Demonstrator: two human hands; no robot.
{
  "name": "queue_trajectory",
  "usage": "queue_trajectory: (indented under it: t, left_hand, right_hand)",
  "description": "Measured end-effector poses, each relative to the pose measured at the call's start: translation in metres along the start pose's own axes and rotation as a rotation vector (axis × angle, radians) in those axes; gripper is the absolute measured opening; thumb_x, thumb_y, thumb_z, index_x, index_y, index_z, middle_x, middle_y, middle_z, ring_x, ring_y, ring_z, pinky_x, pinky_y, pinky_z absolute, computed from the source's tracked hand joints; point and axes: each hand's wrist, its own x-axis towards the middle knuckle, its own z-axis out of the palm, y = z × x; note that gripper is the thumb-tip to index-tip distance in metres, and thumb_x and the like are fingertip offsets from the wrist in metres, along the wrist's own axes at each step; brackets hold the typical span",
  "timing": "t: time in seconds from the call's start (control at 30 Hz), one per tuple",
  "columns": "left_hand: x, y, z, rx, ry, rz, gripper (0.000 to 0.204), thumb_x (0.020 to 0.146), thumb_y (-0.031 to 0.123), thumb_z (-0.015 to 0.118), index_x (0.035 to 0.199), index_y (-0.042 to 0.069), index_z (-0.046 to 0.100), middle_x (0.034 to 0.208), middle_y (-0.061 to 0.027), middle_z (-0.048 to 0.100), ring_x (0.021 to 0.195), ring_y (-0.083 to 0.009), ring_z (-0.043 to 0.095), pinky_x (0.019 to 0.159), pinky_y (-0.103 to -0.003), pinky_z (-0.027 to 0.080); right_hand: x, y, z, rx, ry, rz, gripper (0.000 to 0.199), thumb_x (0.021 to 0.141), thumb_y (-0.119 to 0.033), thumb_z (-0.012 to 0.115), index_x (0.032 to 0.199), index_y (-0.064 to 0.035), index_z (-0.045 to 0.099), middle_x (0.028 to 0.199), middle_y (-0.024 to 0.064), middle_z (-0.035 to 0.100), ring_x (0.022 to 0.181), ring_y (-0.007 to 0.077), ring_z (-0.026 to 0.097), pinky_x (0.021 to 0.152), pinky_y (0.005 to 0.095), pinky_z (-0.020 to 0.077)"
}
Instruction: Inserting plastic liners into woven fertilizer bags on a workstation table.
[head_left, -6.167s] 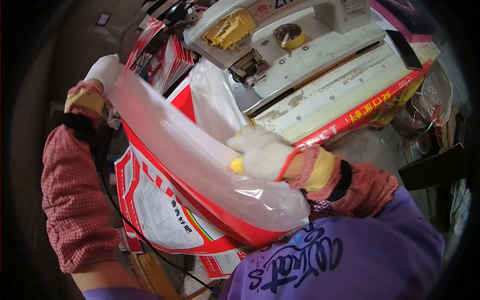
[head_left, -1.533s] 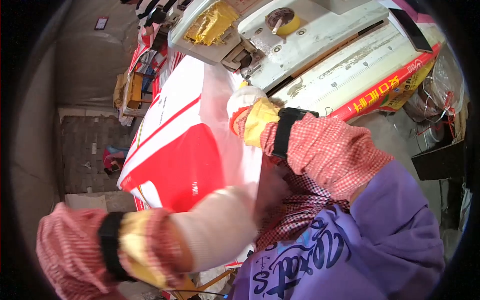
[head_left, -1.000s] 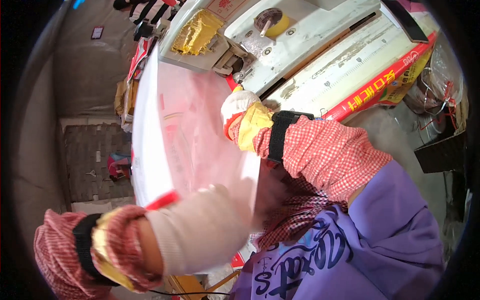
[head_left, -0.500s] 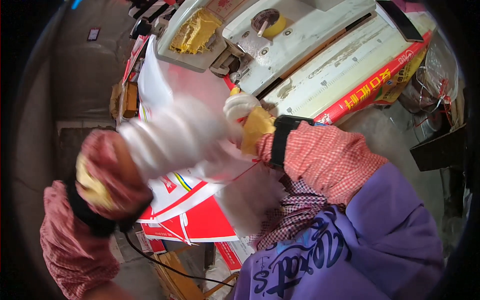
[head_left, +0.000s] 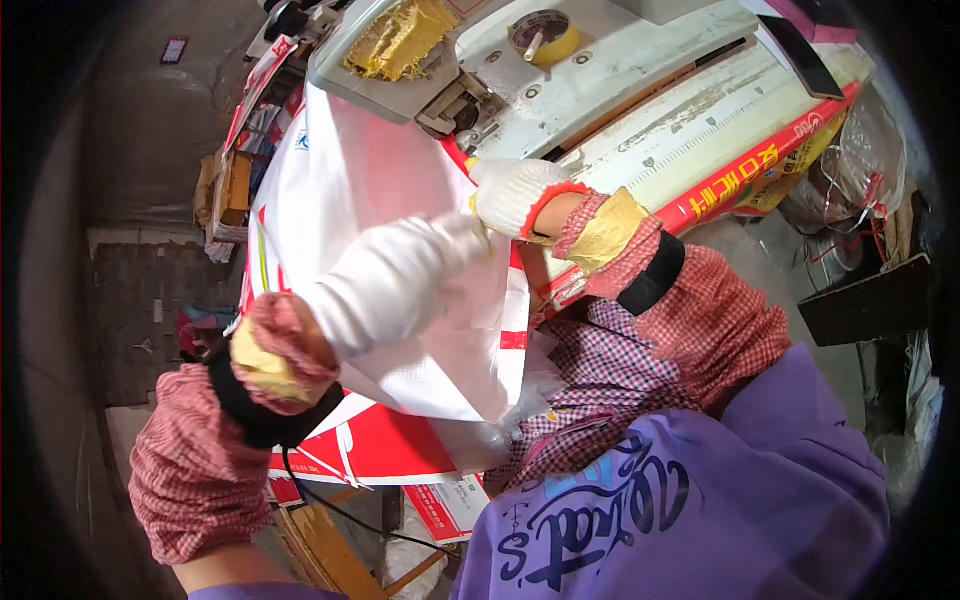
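Observation:
A large white woven plastic sack [head_left: 345, 160] with red printing drapes down from the sewing machine head [head_left: 385, 65] toward my lap. My left hand [head_left: 405, 275], in a white knit glove, lies across the sack with its fingers closed on the material; it is slightly blurred. At the sack's upper right edge, just below the machine's metal presser parts [head_left: 455, 105], my right hand [head_left: 520, 195] is closed on the material. Its glove is white with a red cuff, and the fingertips are partly hidden. Both forearms wear checked sleeves with dark straps.
The white machine table [head_left: 650, 140] carries a roll of yellow tape [head_left: 545, 38] and a phone [head_left: 800, 55]. A red printed strip [head_left: 740, 180] runs along its near edge. Stacked packages [head_left: 240, 180] stand at left, a clear plastic bag [head_left: 860, 160] at right. A black cable [head_left: 350, 515] hangs below.
My right hand has moved up along the sack's edge and its wrist has turned. My left hand has shifted slightly right and down, and the sack now hangs more spread out.

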Motion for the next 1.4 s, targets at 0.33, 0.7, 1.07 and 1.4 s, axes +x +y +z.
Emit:
queue_trajectory:
  t: [0.33,0.7,1.07,1.4]
  left_hand:
    - [-0.018,-0.017,0.064,0.246,-0.457,0.503,0.014,0.079,0.009,0.058,0.086,0.001,0.067,0.078,-0.0084,0.067,0.073,-0.0286,0.064,0.07,-0.035,0.051]
    - [-0.005,0.031,0.057,-0.626,0.153,0.005,0.035,0.086,0.018,0.062,0.116,0.002,0.054,0.088,-0.0118,0.063,0.082,-0.0224,0.063,0.074,-0.036,0.049]
    - [-0.057,0.053,-0.033,0.202,-0.345,0.157,0.021,0.068,0.028,0.068,0.08,0.011,0.069,0.072,-0.0061,0.065,0.067,-0.0256,0.064,0.061,-0.039,0.051]
    - [0.011,0.07,0.007,0.236,0.052,0.193,0.005,0.066,0.018,0.065,0.066,0.014,0.068,0.066,-0.0078,0.065,0.066,-0.0272,0.066,0.057,-0.038,0.053]
  right_hand:
    - [-0.006,-0.016,-0.016,0.08,-0.138,0.221,0.032,0.083,-0.024,0.05,0.107,-0.0022,0.054,0.1,0.0236,0.063,0.095,0.0421,0.06,0.081,0.0474,0.0476]
    - [-0.022,-0.049,-0.005,0.172,-0.067,0.368,0.04,0.086,-0.024,0.047,0.114,0.0036,0.054,0.098,0.0286,0.063,0.092,0.0439,0.062,0.08,0.0484,0.0503]
    - [-0.051,-0.073,0.01,-0.104,0.0,0.495,0.034,0.087,-0.012,0.048,0.118,0.0016,0.056,0.099,0.0196,0.066,0.083,0.0344,0.068,0.064,0.0454,0.0547]
    - [-0.007,-0.046,0.015,-0.053,0.241,0.342,0.021,0.085,-0.02,0.054,0.086,-0.0048,0.069,0.082,0.0158,0.069,0.078,0.035,0.067,0.065,0.0458,0.0538]
